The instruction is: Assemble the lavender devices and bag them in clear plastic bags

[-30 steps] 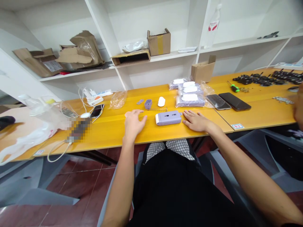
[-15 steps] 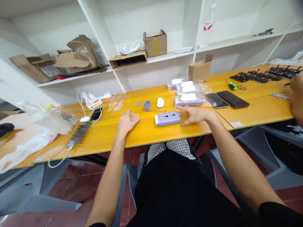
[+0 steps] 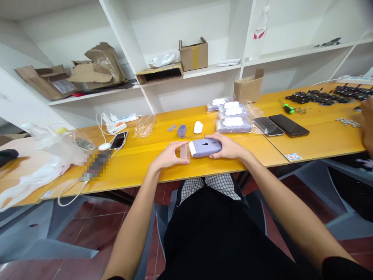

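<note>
My right hand (image 3: 225, 145) is wrapped round the right end of a purple oblong device (image 3: 205, 148), which has a white end and dark slots on top. Just left of that white end, my left hand (image 3: 171, 155) holds a small clear plastic piece (image 3: 183, 151) between thumb and fingers. A thin coil spring (image 3: 194, 136) lies along the device's far side, close to my right fingertips. Behind it are a small purple cup-shaped part (image 3: 182, 131), a white oval part (image 3: 198, 127) and flat grey-purple pieces (image 3: 171, 128).
Bagged purple devices (image 3: 234, 123) with white tops stand at the back right. Two phones (image 3: 288, 125) lie beside them, with a green screwdriver (image 3: 288, 108) further right. A crumpled plastic bag (image 3: 145, 126) and a power strip (image 3: 117, 126) are left. Another person's hand (image 3: 367, 120) shows at the right edge.
My right hand has moved left and closed round the purple device. My left hand has moved right, bringing the clear piece up near the device's white end.
</note>
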`<state>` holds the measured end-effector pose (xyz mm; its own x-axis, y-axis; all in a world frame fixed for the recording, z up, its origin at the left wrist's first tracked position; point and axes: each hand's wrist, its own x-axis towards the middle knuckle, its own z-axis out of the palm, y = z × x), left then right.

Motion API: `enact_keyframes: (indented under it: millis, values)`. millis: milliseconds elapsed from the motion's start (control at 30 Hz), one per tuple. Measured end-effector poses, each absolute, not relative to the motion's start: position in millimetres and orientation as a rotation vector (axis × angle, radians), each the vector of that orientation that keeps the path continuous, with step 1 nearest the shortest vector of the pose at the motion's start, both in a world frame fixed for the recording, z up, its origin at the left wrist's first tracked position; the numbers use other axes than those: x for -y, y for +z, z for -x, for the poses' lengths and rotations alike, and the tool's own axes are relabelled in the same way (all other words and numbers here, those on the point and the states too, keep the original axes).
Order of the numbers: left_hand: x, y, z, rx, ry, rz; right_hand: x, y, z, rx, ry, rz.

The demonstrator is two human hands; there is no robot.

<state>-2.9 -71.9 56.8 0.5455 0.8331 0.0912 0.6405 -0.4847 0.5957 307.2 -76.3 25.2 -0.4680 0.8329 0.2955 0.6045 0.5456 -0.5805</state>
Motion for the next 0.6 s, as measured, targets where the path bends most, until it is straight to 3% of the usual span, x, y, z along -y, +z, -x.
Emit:
enact_keyframes:
  millis: [333,600]
  values:
    - [65,22,-16,-1.094,0.737,-1.962,66,5,-306,2.205,0.591,1.175]
    - [64,22,-14,-1.067,0.744,-1.938,67,5,-308,2.219,0.589,1.162]
